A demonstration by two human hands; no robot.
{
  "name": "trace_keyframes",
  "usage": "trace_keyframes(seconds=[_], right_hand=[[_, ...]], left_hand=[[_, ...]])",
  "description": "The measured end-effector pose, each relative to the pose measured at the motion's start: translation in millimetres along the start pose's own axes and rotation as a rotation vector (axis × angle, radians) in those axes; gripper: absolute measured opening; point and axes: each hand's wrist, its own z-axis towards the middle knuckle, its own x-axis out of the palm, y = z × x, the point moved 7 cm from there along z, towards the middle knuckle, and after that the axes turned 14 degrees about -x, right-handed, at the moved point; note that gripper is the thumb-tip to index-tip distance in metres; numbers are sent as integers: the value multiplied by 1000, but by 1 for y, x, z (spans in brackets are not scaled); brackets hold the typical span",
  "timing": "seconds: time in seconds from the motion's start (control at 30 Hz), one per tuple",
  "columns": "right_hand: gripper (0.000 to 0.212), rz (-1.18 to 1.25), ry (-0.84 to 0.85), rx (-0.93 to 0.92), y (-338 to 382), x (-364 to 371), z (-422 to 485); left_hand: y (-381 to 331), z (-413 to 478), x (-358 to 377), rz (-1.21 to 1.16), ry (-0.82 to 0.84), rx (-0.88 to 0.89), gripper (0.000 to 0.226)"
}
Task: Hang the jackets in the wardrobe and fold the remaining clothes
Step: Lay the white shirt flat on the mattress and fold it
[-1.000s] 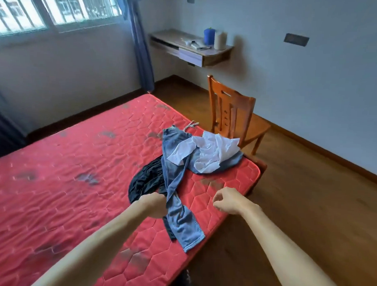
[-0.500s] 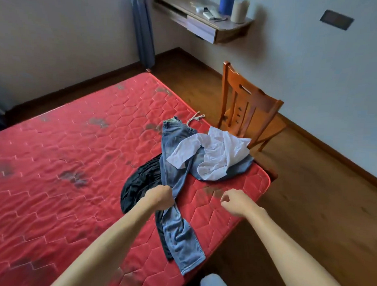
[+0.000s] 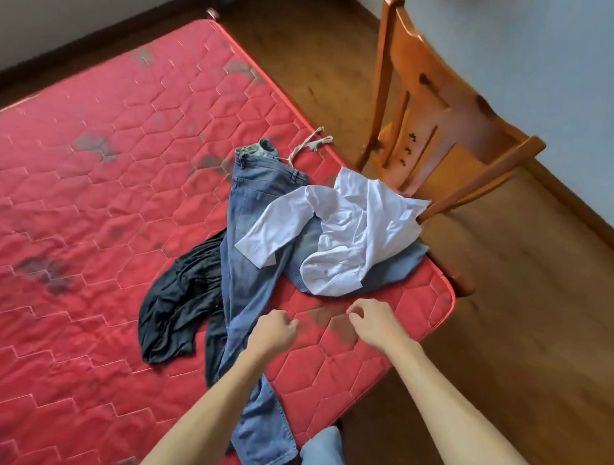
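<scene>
A pair of blue jeans (image 3: 243, 261) lies spread on the red mattress (image 3: 91, 197), one leg reaching the near edge. A crumpled white shirt (image 3: 350, 234) rests on the jeans near the mattress corner. A black garment (image 3: 178, 297) lies partly under the jeans on the left. My left hand (image 3: 274, 332) hovers over the right edge of the jeans leg, fingers loosely curled, holding nothing. My right hand (image 3: 375, 321) hovers above bare mattress just short of the white shirt, fingers loosely curled and empty.
A wooden chair (image 3: 441, 132) stands on the wooden floor (image 3: 504, 326) right beside the mattress corner. A pale drawstring (image 3: 308, 145) trails from the jeans' waistband. Walls bound the room at the left and the right.
My view has dropped and drawn closer to the clothes; the window and shelf have left the frame. Both hands have moved forward toward the jeans and white shirt.
</scene>
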Motion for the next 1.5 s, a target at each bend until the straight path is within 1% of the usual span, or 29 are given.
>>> trace_keyframes(seconds=[0.13,0.2,0.27,0.3,0.4,0.53,0.6,0.67,0.77,0.83,0.87,0.97,1.0,1.07,1.17,1.23,1.3,1.4,1.43,1.5], right_hand=[[28,6,16,-3,-37,3,87],[36,-12,15,-22,-54,8,128],[44,-45,2,-66,-66,12,164],[47,-54,-12,-87,-71,14,180],[60,-62,-14,-91,-91,24,225],[67,-84,86,-63,-110,45,241],[67,-136,115,-15,-115,50,237],[64,-133,90,9,-114,47,232],[60,-71,48,36,-101,30,218],[60,-28,25,45,-84,16,205],[59,-18,15,45,-72,8,198],[44,-19,-34,-5,-29,-14,176],[35,-35,-48,-33,-12,-21,167],[20,-89,-71,-99,25,-37,146],[11,-211,-114,-185,84,-66,107],[14,-272,-193,-246,124,-89,75],[21,-312,-287,-309,164,-110,39],[31,-303,-399,-382,221,-130,-18],[33,-301,-428,-405,242,-134,-37],[28,-286,-490,-466,285,-137,-78]], left_hand=[[-35,67,42,-109,73,-92,51],[-46,101,62,-140,93,-134,49],[-53,134,80,-171,103,-169,39],[-55,151,87,-193,107,-193,38],[-57,198,112,-362,165,-300,47],[-61,218,137,-610,286,-422,38],[-59,218,144,-683,294,-452,30],[-53,211,143,-698,267,-457,23],[-45,192,121,-657,187,-396,27],[-44,174,90,-658,106,-332,21],[-44,163,71,-644,38,-287,18],[-46,125,7,-602,-153,-143,3],[-44,111,-13,-594,-191,-99,6],[-36,84,-51,-558,-258,-22,22],[-15,35,-107,-526,-388,82,44],[3,-2,-143,-558,-458,143,53],[22,-45,-180,-570,-541,239,57],[44,-109,-230,-512,-666,391,61],[51,-133,-246,-495,-714,430,60],[73,-186,-274,-459,-810,505,58]])
